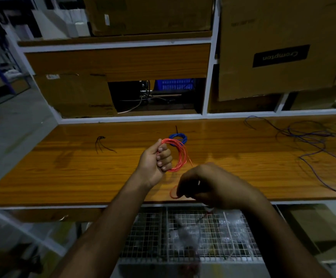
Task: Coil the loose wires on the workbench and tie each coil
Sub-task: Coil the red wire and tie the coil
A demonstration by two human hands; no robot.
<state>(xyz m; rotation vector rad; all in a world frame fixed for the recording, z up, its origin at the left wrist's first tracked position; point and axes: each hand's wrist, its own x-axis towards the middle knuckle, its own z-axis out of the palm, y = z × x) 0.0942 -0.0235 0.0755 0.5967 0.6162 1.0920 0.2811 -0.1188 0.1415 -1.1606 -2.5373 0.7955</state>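
Head view: we find the left hand (156, 160) raised above the workbench (63, 173), fingers curled tight round one side of a red coil (178, 155), thumb laid along the top. The coil hangs in several loose, roughly round turns to the right of the fist, held upright and clear of the wood. No tie is visible on it.

We note the right hand (209, 184) lower and nearer the front edge, knuckles up, fingers bent downward. A short loop of red wire (173, 194) shows at its fingertips, and the hand appears to pinch it; the grip itself is hidden beneath the hand. A thin red strand drops from the coil toward this hand.

Behind the red coil a blue coil (180, 137) lies flat on the bench, wound compactly, with a dark tie end standing up at its rear.

Loose purple wires (311, 141) sprawl uncoiled across the right end of the bench. A small bunch of black ties (102, 144) lies toward the left, well apart from both hands.

Lighting is dim; fine detail is uncertain.
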